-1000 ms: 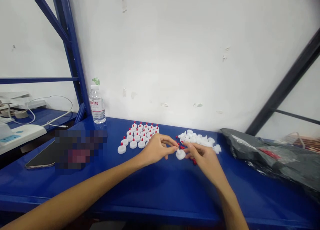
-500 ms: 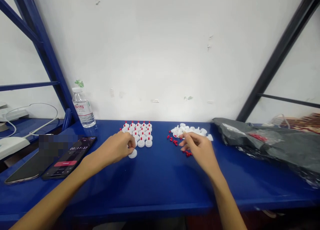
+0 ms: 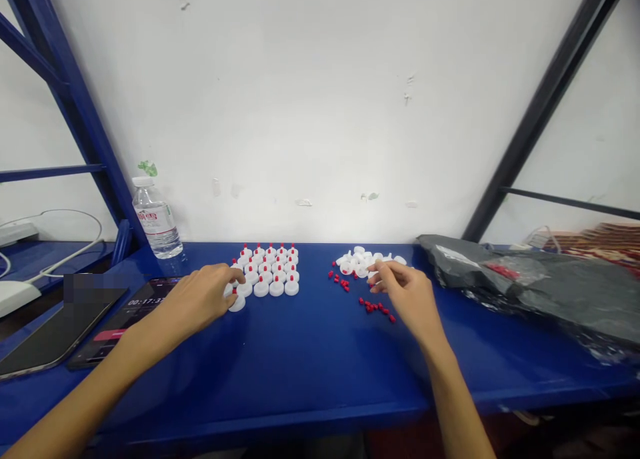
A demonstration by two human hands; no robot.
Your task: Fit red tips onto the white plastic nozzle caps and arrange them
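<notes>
My left hand (image 3: pixel 203 298) is at the near left corner of a block of white nozzle caps with red tips (image 3: pixel 261 288). Its thumb and forefinger are apart around the top of one white cap (image 3: pixel 237 304), which stands on the table. My right hand (image 3: pixel 407 296) is over the near side of a heap of loose white nozzle caps (image 3: pixel 357 259). Its thumb and fingers are bent together, and whatever lies between the fingertips is hidden. Small red tips (image 3: pixel 373 307) are scattered beside and below this hand.
A water bottle (image 3: pixel 157 222) stands by the wall at the left. Two phones lie on the blue table (image 3: pixel 300 372), one showing a timer (image 3: pixel 135 312). A grey plastic bag (image 3: pixel 500 279) covers the right side. Blue shelf posts (image 3: pixel 75 106) rise at the left.
My left hand moved left from beside the right hand, carrying a white cap to the block's corner, and its fingers have parted. My right hand shifted to the white heap. The view turned right.
</notes>
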